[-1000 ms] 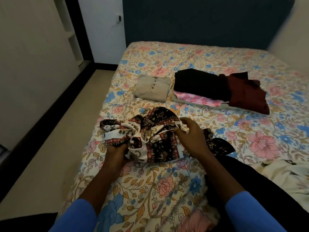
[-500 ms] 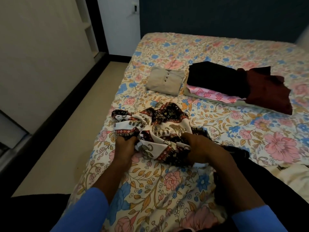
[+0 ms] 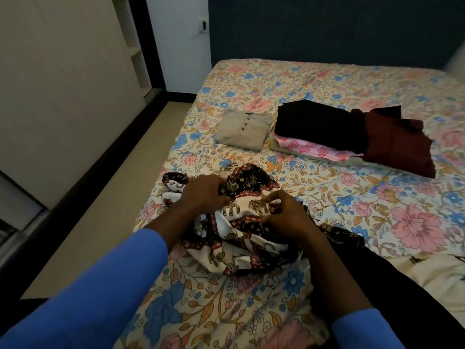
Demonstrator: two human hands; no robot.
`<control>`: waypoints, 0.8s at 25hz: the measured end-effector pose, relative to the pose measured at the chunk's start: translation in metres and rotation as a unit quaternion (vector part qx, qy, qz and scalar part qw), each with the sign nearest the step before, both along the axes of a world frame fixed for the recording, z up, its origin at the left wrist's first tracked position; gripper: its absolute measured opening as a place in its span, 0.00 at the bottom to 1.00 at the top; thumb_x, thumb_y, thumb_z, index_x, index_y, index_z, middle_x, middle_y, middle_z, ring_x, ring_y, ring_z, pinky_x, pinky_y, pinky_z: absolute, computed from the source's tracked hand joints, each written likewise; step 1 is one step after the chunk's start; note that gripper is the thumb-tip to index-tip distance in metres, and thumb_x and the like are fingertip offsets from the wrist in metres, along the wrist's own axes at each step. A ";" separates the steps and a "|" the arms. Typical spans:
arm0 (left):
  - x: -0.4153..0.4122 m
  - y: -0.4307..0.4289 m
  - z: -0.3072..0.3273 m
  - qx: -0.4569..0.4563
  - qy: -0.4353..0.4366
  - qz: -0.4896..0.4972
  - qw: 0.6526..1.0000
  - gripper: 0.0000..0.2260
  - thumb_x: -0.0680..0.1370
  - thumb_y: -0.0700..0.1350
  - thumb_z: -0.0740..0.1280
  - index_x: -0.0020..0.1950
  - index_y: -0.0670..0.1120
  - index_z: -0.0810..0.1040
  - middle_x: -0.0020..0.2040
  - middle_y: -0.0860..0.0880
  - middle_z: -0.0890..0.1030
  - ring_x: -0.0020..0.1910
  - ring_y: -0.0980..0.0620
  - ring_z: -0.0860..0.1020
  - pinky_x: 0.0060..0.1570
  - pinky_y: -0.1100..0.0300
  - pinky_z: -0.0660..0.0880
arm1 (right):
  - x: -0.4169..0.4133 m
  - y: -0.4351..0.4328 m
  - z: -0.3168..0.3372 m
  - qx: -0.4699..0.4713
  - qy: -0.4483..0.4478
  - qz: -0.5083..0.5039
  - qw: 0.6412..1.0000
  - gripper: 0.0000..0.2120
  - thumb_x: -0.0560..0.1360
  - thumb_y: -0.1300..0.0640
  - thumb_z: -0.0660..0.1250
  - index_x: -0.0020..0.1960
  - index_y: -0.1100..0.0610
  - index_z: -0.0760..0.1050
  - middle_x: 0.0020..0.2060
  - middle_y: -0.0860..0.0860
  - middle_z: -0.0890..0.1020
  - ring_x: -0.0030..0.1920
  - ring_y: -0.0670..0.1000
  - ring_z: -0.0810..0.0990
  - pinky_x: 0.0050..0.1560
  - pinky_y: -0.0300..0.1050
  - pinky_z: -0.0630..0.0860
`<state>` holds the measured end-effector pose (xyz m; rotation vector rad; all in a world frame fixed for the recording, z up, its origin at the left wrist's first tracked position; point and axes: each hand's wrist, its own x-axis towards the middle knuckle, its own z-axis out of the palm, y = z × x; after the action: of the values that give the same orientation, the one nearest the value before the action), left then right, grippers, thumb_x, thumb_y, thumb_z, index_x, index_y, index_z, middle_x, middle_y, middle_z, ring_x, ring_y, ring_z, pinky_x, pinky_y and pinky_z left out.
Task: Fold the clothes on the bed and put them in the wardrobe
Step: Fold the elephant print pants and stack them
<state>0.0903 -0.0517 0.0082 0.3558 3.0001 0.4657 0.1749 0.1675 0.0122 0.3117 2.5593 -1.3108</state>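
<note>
A crumpled elephant-print garment (image 3: 241, 238) in black, white and red lies bunched at the near left of the floral bed (image 3: 327, 79). My left hand (image 3: 203, 192) grips its upper folds. My right hand (image 3: 286, 212) pinches the cloth just to the right. Farther back lies a folded beige buttoned shirt (image 3: 242, 132). Beside it a black garment (image 3: 319, 124) rests on a pink patterned one (image 3: 314, 149), with a maroon garment (image 3: 400, 142) at their right.
A cream wardrobe front (image 3: 63, 84) with a dark base runs along the left, across a strip of beige floor (image 3: 105, 222). A dark garment (image 3: 377, 285) and a white cloth (image 3: 440, 275) lie at the bed's near right. A dark headboard (image 3: 327, 28) backs the bed.
Both hands have moved up onto the top of the elephant-print garment and closer together, gathering its folds. The camera has shifted nearer and a little left.
</note>
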 end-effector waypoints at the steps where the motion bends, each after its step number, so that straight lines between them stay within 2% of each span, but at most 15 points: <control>1: -0.013 -0.004 0.010 0.065 -0.024 -0.020 0.997 0.14 0.78 0.53 0.72 0.58 0.46 0.83 0.48 0.47 0.85 0.47 0.47 0.82 0.51 0.51 0.79 | -0.002 0.007 -0.002 0.018 -0.007 0.005 1.000 0.18 0.74 0.58 0.76 0.60 0.50 0.73 0.54 0.51 0.80 0.50 0.53 0.82 0.54 0.55 0.82; 2: -0.022 -0.010 0.019 0.187 -0.057 -0.004 0.981 0.08 0.78 0.50 0.73 0.48 0.46 0.85 0.41 0.47 0.84 0.40 0.46 0.81 0.46 0.53 0.78 | -0.005 0.014 -0.002 0.062 -0.022 0.036 0.997 0.17 0.75 0.54 0.76 0.60 0.50 0.73 0.53 0.50 0.79 0.50 0.53 0.82 0.55 0.54 0.82; 3: -0.029 -0.016 0.027 0.285 -0.113 0.014 0.952 0.10 0.77 0.51 0.73 0.41 0.45 0.84 0.36 0.47 0.82 0.36 0.45 0.78 0.43 0.53 0.76 | -0.007 0.020 -0.002 0.120 -0.044 0.087 0.988 0.16 0.76 0.48 0.75 0.60 0.52 0.74 0.51 0.49 0.80 0.50 0.52 0.82 0.54 0.53 0.83; 4: -0.032 -0.020 0.036 0.310 -0.196 0.013 0.930 0.16 0.78 0.55 0.72 0.37 0.45 0.83 0.33 0.46 0.80 0.33 0.45 0.76 0.40 0.54 0.74 | -0.009 0.023 -0.002 0.168 -0.062 0.134 0.975 0.18 0.76 0.43 0.73 0.57 0.55 0.77 0.49 0.50 0.82 0.48 0.51 0.83 0.53 0.51 0.83; 6: -0.034 -0.020 0.044 0.154 -0.309 -0.019 0.938 0.27 0.80 0.65 0.65 0.38 0.42 0.84 0.33 0.44 0.81 0.31 0.45 0.78 0.38 0.57 0.75 | -0.013 0.026 -0.002 0.204 -0.084 0.164 0.961 0.24 0.77 0.36 0.69 0.47 0.58 0.81 0.39 0.50 0.83 0.39 0.49 0.82 0.45 0.47 0.82; 7: -0.039 -0.017 0.037 0.061 -0.262 -0.031 0.963 0.30 0.80 0.67 0.63 0.42 0.40 0.85 0.37 0.42 0.84 0.34 0.43 0.82 0.40 0.57 0.76 | -0.016 0.025 -0.003 0.213 -0.085 0.156 0.961 0.26 0.77 0.34 0.67 0.43 0.58 0.80 0.34 0.49 0.80 0.35 0.49 0.80 0.42 0.46 0.79; 8: -0.047 -0.013 0.027 0.002 -0.156 -0.023 0.987 0.30 0.80 0.67 0.62 0.47 0.40 0.85 0.43 0.41 0.86 0.40 0.42 0.84 0.43 0.56 0.77 | -0.019 0.023 -0.004 0.229 -0.081 0.143 0.960 0.26 0.78 0.33 0.64 0.43 0.57 0.79 0.33 0.49 0.77 0.36 0.50 0.80 0.43 0.45 0.78; 10: -0.065 -0.001 0.011 0.042 -0.031 0.027 0.998 0.28 0.81 0.66 0.62 0.59 0.42 0.82 0.55 0.43 0.84 0.52 0.42 0.82 0.52 0.52 0.77 | -0.023 0.015 -0.007 0.282 -0.059 0.104 0.952 0.25 0.80 0.33 0.60 0.49 0.55 0.79 0.39 0.50 0.78 0.45 0.53 0.82 0.51 0.48 0.80; 11: -0.072 0.006 0.006 0.065 -0.050 0.019 0.996 0.28 0.80 0.67 0.62 0.61 0.42 0.80 0.56 0.43 0.83 0.53 0.42 0.80 0.53 0.51 0.75 | -0.022 0.011 -0.009 0.312 -0.036 0.082 0.946 0.24 0.81 0.34 0.60 0.50 0.54 0.78 0.41 0.50 0.79 0.47 0.54 0.81 0.52 0.49 0.79; 13: -0.084 0.021 -0.003 0.106 -0.168 -0.031 0.980 0.23 0.79 0.63 0.69 0.53 0.42 0.83 0.49 0.41 0.82 0.47 0.45 0.78 0.50 0.52 0.73 | -0.022 0.005 -0.016 0.349 0.015 0.035 0.936 0.20 0.80 0.37 0.63 0.50 0.54 0.78 0.42 0.48 0.79 0.44 0.52 0.80 0.47 0.46 0.77; 14: -0.084 0.027 -0.006 0.117 -0.191 -0.060 0.973 0.19 0.78 0.59 0.72 0.49 0.41 0.84 0.47 0.41 0.83 0.45 0.46 0.78 0.47 0.54 0.73 | -0.022 0.003 -0.019 0.337 0.056 0.009 0.940 0.18 0.80 0.38 0.65 0.52 0.53 0.79 0.45 0.48 0.80 0.45 0.51 0.80 0.46 0.45 0.76; 16: -0.073 0.030 -0.002 0.159 -0.124 -0.107 0.974 0.07 0.79 0.50 0.73 0.48 0.47 0.81 0.47 0.47 0.82 0.47 0.48 0.78 0.46 0.56 0.73 | -0.025 0.003 -0.019 0.223 0.163 -0.038 0.960 0.16 0.78 0.44 0.70 0.63 0.48 0.76 0.59 0.50 0.77 0.54 0.52 0.79 0.49 0.44 0.76; 18: -0.052 0.026 0.020 0.207 -0.048 -0.202 0.956 0.04 0.78 0.43 0.70 0.50 0.52 0.80 0.48 0.52 0.82 0.50 0.49 0.80 0.49 0.51 0.76 | -0.030 0.003 -0.008 0.078 0.279 0.006 0.957 0.36 0.74 0.52 0.74 0.78 0.44 0.63 0.75 0.49 0.66 0.75 0.53 0.68 0.69 0.49 0.71; 19: -0.040 0.022 0.039 0.229 -0.062 -0.259 0.936 0.06 0.76 0.42 0.69 0.51 0.52 0.81 0.48 0.53 0.83 0.49 0.51 0.81 0.49 0.51 0.77 | -0.030 0.000 0.003 0.051 0.313 0.057 0.947 0.42 0.73 0.53 0.75 0.81 0.43 0.58 0.79 0.47 0.62 0.80 0.52 0.61 0.75 0.54 0.64; 20: -0.025 0.018 0.062 0.247 -0.094 -0.297 0.918 0.08 0.75 0.43 0.68 0.52 0.52 0.82 0.48 0.53 0.84 0.49 0.52 0.82 0.50 0.52 0.78 | -0.029 -0.005 0.015 0.013 0.322 0.109 0.940 0.44 0.71 0.52 0.75 0.82 0.42 0.57 0.80 0.45 0.62 0.80 0.51 0.61 0.76 0.57 0.65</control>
<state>0.0652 -0.0340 0.0697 1.1330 2.3703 1.0936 0.1461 0.1629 0.0273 -0.4703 3.0051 -1.4694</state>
